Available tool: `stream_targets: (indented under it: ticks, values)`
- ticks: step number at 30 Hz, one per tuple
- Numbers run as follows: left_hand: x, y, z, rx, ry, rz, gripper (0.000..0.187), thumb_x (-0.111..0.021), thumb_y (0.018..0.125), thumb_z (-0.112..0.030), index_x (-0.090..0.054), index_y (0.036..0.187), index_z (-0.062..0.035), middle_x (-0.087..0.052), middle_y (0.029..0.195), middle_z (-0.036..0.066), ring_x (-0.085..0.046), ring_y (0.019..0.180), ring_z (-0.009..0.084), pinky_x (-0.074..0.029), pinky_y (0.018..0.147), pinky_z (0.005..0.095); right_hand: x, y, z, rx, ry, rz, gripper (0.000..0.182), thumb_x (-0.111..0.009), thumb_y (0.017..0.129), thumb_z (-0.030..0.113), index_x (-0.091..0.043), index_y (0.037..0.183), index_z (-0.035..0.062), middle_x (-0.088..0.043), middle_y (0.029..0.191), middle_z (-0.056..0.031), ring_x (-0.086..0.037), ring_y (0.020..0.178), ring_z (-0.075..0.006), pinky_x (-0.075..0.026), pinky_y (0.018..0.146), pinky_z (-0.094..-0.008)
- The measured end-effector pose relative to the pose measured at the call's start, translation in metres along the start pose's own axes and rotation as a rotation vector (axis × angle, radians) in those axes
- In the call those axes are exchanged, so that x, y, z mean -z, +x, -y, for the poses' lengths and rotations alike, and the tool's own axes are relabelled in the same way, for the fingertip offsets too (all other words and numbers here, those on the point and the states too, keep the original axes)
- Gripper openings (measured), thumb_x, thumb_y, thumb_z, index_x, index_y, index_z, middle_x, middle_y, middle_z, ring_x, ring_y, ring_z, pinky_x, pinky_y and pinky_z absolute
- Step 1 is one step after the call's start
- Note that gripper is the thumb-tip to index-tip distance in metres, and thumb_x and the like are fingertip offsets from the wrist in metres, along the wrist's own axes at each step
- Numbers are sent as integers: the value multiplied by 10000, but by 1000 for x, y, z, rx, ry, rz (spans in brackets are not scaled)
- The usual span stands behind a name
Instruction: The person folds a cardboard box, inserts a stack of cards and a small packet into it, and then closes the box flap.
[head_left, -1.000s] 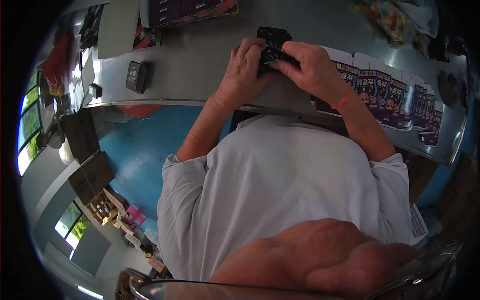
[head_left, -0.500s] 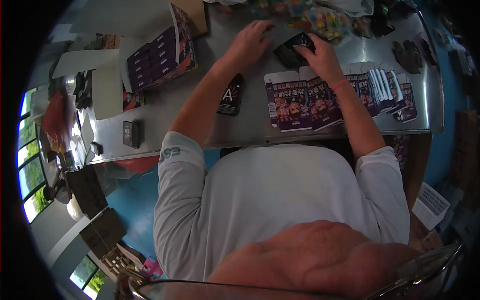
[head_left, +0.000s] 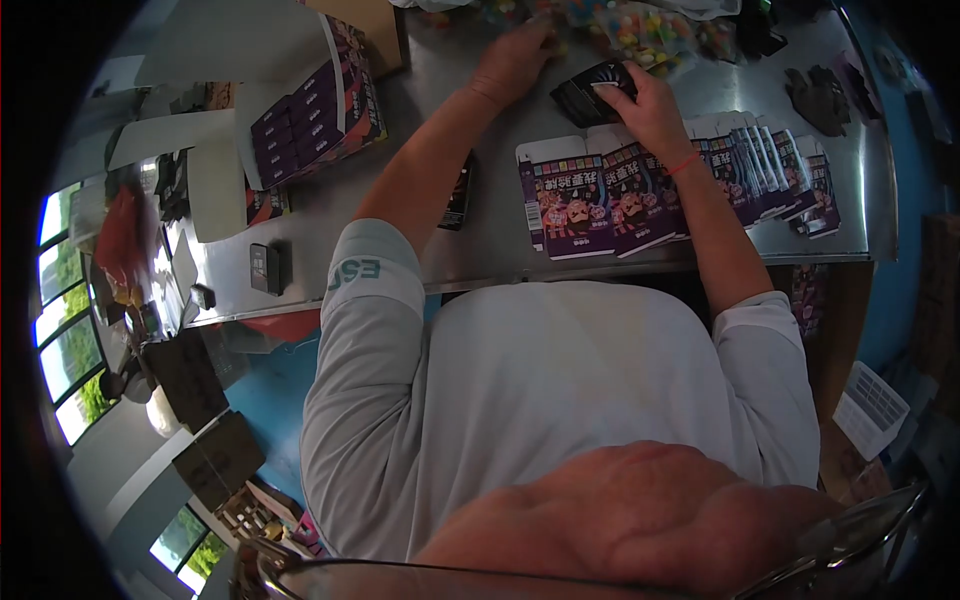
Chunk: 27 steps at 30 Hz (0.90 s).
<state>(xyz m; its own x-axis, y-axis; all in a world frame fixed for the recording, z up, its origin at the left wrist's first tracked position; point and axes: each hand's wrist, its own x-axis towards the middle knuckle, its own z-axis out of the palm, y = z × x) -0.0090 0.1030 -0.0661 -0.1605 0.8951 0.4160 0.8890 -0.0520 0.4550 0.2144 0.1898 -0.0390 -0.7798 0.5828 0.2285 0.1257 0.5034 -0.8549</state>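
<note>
My left hand [head_left: 515,62] reaches to the back of the metal table, its blurred fingertips beside bags of colourful candy [head_left: 640,35]. Whether they touch a bag is unclear. My right hand [head_left: 645,105], with a red string on its wrist, grips a dark pouch or stack of black packets [head_left: 590,92], thumb on top. Under my right forearm, purple printed cartons [head_left: 575,210] lie flat in an overlapping row. A black packet [head_left: 457,195] is partly hidden by my left forearm.
An open display box [head_left: 310,115] holding small purple boxes stands at the left, and a small black box [head_left: 264,268] sits near the front edge. Dark crumpled wrappers [head_left: 818,98] lie at the back right.
My left hand has moved up and slightly right towards the candy bags. My right hand still holds the black item, which has shifted slightly. The forearm now covers more of the loose black packet.
</note>
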Motion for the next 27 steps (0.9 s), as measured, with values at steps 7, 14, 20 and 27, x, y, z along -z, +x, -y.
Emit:
stream_targets:
  ticks: [7,14,20,27]
  values:
    - [40,-32,-11,507,-975,171,216,-593,957,-178,-560,1151,-87,-627,1071,-9,-599,998,93,-508,830,271,-11,-4,20,68,63,-1,320,-704,878,221,-615,1088,-3,-680,800,-119,-641,683,-170,-501,622,-311]
    - [35,-52,-25,662,-1259,-112,182,-567,970,-143,-516,1126,-65,-582,1083,22,-591,981,119,-535,816,291,-25,-10,19,-30,218,-17,293,-699,887,244,-629,1044,7,-674,767,-95,-624,670,-137,-488,610,-295]
    - [27,-52,-16,611,-1276,-223,181,-527,981,-105,-488,1156,-86,-571,1179,46,-607,1030,161,-550,829,348,-18,-12,31,-155,330,-13,285,-702,895,267,-647,1037,26,-684,803,-25,-607,699,-69,-490,606,-253]
    - [40,-70,-74,517,-1642,-147,178,-521,981,-108,-503,1158,-101,-553,1099,17,-576,980,121,-529,820,298,-27,-10,41,-86,702,-80,240,-684,913,207,-648,1091,50,-673,881,21,-617,745,-59,-518,609,-229]
